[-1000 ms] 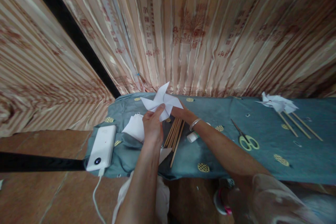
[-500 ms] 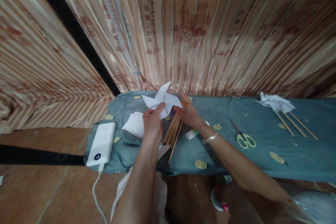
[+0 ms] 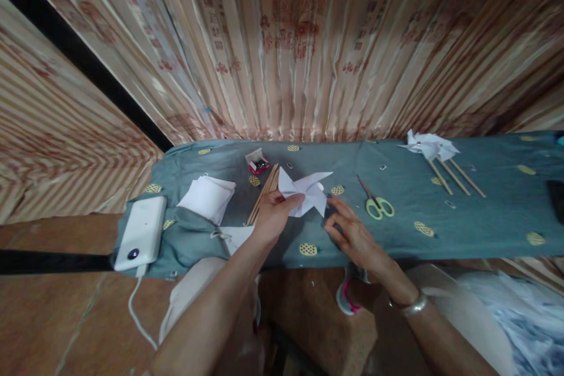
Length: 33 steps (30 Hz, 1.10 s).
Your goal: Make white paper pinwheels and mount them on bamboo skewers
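My left hand [image 3: 275,211] pinches a white folded-paper pinwheel [image 3: 309,189] near its centre, thumb on top, over the cloth-covered table. Just to the right of the pinwheel's blades is my right hand [image 3: 356,235], its fingers curved and apart, with nothing visible in them. A bundle of thin wooden sticks [image 3: 264,194] lies beside and partly behind my left hand. Behind them stands a small open red-and-white box [image 3: 257,161] with dark little pieces inside. A stack of white paper squares [image 3: 209,197] lies to the left, and a white paper piece [image 3: 238,238] lies nearer my left forearm.
Green-handled scissors [image 3: 376,202] lie right of my hands. Farther right rest several paper pinwheels [image 3: 432,145] on sticks. A white power bank [image 3: 143,232] with a cable sits at the left end of the table [image 3: 396,247]. Pleated curtains [image 3: 282,88] hang behind.
The pinwheel has moved right and closer to me with my left hand. My right hand has drawn back from the box area to the pinwheel's right. The view has shifted right, and the box now shows.
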Motion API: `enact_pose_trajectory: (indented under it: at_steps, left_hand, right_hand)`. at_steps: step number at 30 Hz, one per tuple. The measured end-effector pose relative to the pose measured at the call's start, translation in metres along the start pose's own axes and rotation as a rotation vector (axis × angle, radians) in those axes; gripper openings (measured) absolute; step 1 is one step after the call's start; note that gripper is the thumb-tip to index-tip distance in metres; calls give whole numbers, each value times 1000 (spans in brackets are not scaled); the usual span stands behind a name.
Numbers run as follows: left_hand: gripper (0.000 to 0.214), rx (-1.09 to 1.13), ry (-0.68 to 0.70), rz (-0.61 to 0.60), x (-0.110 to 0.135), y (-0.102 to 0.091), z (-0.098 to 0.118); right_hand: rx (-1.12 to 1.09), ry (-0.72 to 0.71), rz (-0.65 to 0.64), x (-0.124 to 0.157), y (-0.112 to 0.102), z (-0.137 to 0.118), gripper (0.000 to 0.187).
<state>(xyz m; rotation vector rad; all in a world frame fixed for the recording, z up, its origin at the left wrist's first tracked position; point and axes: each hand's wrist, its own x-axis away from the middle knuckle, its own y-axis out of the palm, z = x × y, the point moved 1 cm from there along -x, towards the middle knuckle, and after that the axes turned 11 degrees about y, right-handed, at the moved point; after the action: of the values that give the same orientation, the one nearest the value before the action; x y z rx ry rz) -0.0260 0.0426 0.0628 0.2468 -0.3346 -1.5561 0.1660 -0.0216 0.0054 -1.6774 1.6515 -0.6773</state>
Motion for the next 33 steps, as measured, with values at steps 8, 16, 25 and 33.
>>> enact_pose_trajectory:
  at_steps: [8,16,25,33]
  left_hand:
    - [20,-73,-59,-46,5,9,-18]
    - [22,-28,-93,-54,8,11,-17]
    - [25,-17,-107,14,6,7,-19]
    - [26,-8,-91,29,8,6,-15]
  right_hand:
    - [9,-25,43,5,-1,2,14]
    - [-28,-5,21,2,2,1,11]
    - [-22,26,9,7,0,5,12]
    - [-150,109,70,7,-20,4,13]
